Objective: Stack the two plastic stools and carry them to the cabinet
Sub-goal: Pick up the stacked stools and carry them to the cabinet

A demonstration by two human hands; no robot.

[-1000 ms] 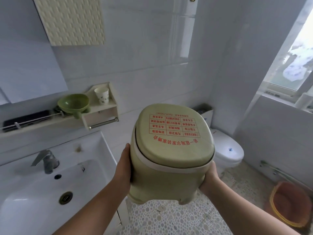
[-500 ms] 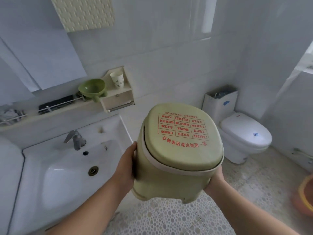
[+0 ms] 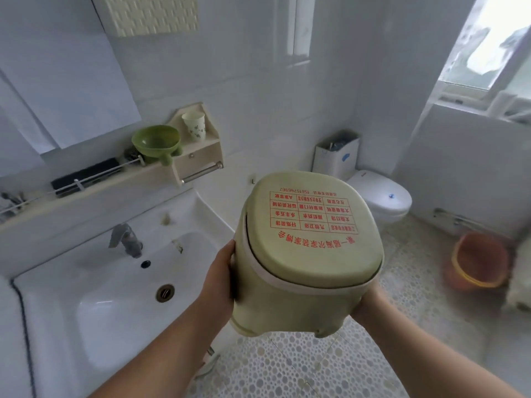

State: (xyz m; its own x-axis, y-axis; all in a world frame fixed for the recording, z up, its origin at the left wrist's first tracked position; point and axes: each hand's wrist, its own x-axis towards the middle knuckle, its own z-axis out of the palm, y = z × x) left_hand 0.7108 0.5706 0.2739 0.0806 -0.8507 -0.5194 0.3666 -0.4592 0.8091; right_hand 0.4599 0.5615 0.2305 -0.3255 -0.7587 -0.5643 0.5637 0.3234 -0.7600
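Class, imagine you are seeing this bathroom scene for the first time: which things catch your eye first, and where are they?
The stacked green stools with red lettering fill the centre, held by the left hand and right hand. A white sink sits lower left, a toilet behind at right.

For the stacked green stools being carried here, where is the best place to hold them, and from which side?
Hold the stacked stools by the opposite side walls below the seat rim, one palm from each side, as the left hand and right hand do: the smooth, domed seat offers no grip.
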